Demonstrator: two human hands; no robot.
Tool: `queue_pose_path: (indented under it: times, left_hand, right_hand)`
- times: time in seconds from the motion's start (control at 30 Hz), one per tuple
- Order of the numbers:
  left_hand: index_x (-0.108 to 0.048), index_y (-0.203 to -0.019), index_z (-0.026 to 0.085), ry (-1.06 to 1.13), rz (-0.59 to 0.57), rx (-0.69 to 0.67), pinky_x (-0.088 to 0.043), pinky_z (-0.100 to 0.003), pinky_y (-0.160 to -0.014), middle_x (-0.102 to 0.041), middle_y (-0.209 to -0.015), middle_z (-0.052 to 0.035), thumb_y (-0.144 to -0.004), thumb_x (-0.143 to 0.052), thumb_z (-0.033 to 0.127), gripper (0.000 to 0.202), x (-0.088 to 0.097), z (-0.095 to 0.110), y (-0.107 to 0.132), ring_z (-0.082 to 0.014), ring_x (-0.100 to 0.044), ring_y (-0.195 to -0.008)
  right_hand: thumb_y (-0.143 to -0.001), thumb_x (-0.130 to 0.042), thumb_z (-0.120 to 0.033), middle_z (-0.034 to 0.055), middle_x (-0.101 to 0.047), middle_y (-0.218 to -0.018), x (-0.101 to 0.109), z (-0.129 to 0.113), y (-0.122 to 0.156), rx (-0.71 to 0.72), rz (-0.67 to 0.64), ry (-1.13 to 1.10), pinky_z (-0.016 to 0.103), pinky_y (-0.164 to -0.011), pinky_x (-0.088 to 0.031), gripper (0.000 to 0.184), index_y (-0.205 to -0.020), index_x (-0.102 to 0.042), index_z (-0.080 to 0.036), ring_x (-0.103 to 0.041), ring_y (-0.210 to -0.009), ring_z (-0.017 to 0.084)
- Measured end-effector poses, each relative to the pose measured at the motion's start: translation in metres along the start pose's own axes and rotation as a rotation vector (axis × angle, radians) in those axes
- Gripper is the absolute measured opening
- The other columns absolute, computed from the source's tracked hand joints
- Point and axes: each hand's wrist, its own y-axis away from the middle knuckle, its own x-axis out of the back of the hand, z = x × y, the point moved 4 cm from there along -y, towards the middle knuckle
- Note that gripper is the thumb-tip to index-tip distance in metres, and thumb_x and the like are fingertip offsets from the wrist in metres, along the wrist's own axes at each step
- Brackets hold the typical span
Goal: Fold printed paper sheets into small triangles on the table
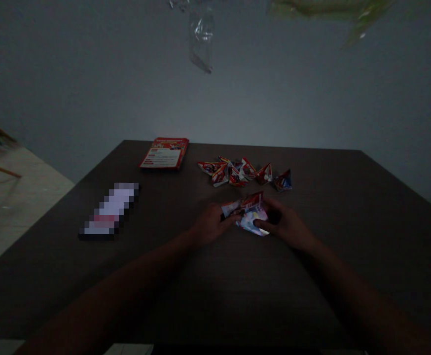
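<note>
Low over the middle of the table, both hands hold a partly folded printed sheet (254, 220), with red print along its upper part and a pale, bright pink-and-blue face toward me. My left hand (212, 224) is closed on its left side, thumb in front. My right hand (287, 224) grips the right side, its thumb pressed on the pale face and the other fingers behind, partly hidden. Just beyond lie several small folded, pointed pieces (237, 172) printed red, white and yellow. A darker blue-and-red folded piece (283, 181) sits at their right end.
A stack of red-and-white printed sheets (164, 154) lies at the back left of the dark wooden table (89, 276). Nearer on the left is a phone (110, 211), its screen blurred out. A grey wall (126, 74) stands behind, with a clear plastic bag (201, 39) on it.
</note>
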Motion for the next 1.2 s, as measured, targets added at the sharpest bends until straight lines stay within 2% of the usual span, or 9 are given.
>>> queue_pose_path:
  times: [0.27,0.4,0.5,0.6,0.67,0.77,0.9,1.0,1.2]
  left_hand:
    - [-0.062,-0.105,0.015,0.357,-0.003,0.196,-0.049,-0.029,-0.075,-0.069,-0.096,-0.0041,-0.076,-0.062,0.042,0.039,0.000,-0.012,0.001,-0.0195,-0.064,-0.086]
    - [-0.063,-0.107,0.016,0.381,-0.008,0.181,-0.049,-0.031,-0.080,-0.069,-0.101,-0.0045,-0.076,-0.063,0.038,0.038,0.000,-0.011,0.001,-0.0205,-0.064,-0.091]
    - [-0.066,-0.102,0.017,0.262,0.017,0.168,-0.049,-0.030,-0.074,-0.070,-0.090,-0.0035,-0.076,-0.062,0.041,0.036,0.004,-0.011,0.001,-0.0201,-0.064,-0.083]
    - [-0.068,-0.092,0.016,0.136,0.075,0.019,-0.047,-0.026,-0.066,-0.067,-0.084,-0.0033,-0.078,-0.061,0.035,0.025,0.009,-0.007,0.002,-0.0163,-0.062,-0.076]
    - [-0.067,-0.090,0.016,0.039,0.150,-0.164,-0.046,-0.025,-0.067,-0.066,-0.087,-0.0051,-0.079,-0.061,0.028,0.018,0.012,0.000,0.003,-0.0150,-0.061,-0.078]
    - [-0.066,-0.088,0.016,-0.186,0.263,-0.421,-0.044,-0.027,-0.070,-0.064,-0.086,-0.0066,-0.080,-0.059,0.024,0.013,0.014,0.011,0.009,-0.0151,-0.058,-0.079]
    - [-0.066,-0.085,0.017,-0.437,0.338,-0.614,-0.040,-0.028,-0.068,-0.061,-0.079,-0.0050,-0.082,-0.056,0.020,0.010,0.014,0.021,0.017,-0.0144,-0.053,-0.074]
    - [-0.065,-0.085,0.018,-0.526,0.277,-0.639,-0.038,-0.028,-0.067,-0.061,-0.079,-0.0048,-0.084,-0.053,0.020,0.012,0.013,0.023,0.019,-0.0144,-0.051,-0.073]
    - [-0.064,-0.091,0.018,-0.615,-0.071,-0.539,-0.037,-0.029,-0.070,-0.060,-0.084,-0.0056,-0.087,-0.045,0.020,0.019,0.001,0.018,0.021,-0.0158,-0.051,-0.077]
  right_hand:
    - [-0.065,-0.074,-0.036,-0.0004,-0.066,-0.074,-0.003,0.003,-0.001,-0.084,0.038,-0.198,0.027,-0.058,-0.049,0.053,-0.112,-0.056,-0.018,-0.062,-0.065,0.015]
    - [-0.063,-0.075,-0.038,-0.0009,-0.064,-0.072,-0.002,0.003,-0.001,-0.082,0.039,-0.230,0.026,-0.057,-0.049,0.048,-0.103,-0.056,-0.019,-0.061,-0.064,0.015]
    - [-0.064,-0.074,-0.040,0.0002,-0.065,-0.074,-0.003,0.001,0.000,-0.070,0.047,-0.249,0.027,-0.058,-0.050,0.044,-0.098,-0.055,-0.019,-0.062,-0.065,0.016]
    - [-0.068,-0.071,-0.036,0.0018,-0.065,-0.077,0.002,-0.005,0.003,0.040,0.122,-0.116,0.029,-0.060,-0.050,0.032,-0.091,-0.057,-0.020,-0.062,-0.068,0.017]
    - [-0.071,-0.068,-0.031,0.0042,-0.066,-0.082,0.006,-0.015,0.006,0.232,0.178,0.054,0.031,-0.066,-0.050,0.023,-0.088,-0.060,-0.019,-0.063,-0.075,0.020]
    - [-0.075,-0.065,-0.025,0.0082,-0.066,-0.092,0.009,-0.032,0.014,0.549,0.185,0.264,0.036,-0.074,-0.047,0.018,-0.092,-0.064,-0.020,-0.061,-0.086,0.022]
    - [-0.085,-0.055,-0.021,0.0087,-0.067,-0.092,0.007,-0.044,0.023,0.757,0.138,0.421,0.038,-0.076,-0.043,0.016,-0.096,-0.066,-0.019,-0.059,-0.085,0.022]
    - [-0.087,-0.051,-0.017,0.0099,-0.066,-0.094,0.003,-0.044,0.027,0.793,0.085,0.533,0.039,-0.076,-0.041,0.021,-0.102,-0.065,-0.017,-0.057,-0.087,0.022]
    - [-0.085,-0.051,-0.013,0.0093,-0.065,-0.097,-0.008,-0.034,0.029,0.693,-0.143,0.722,0.039,-0.079,-0.039,0.024,-0.103,-0.066,-0.018,-0.054,-0.090,0.023]
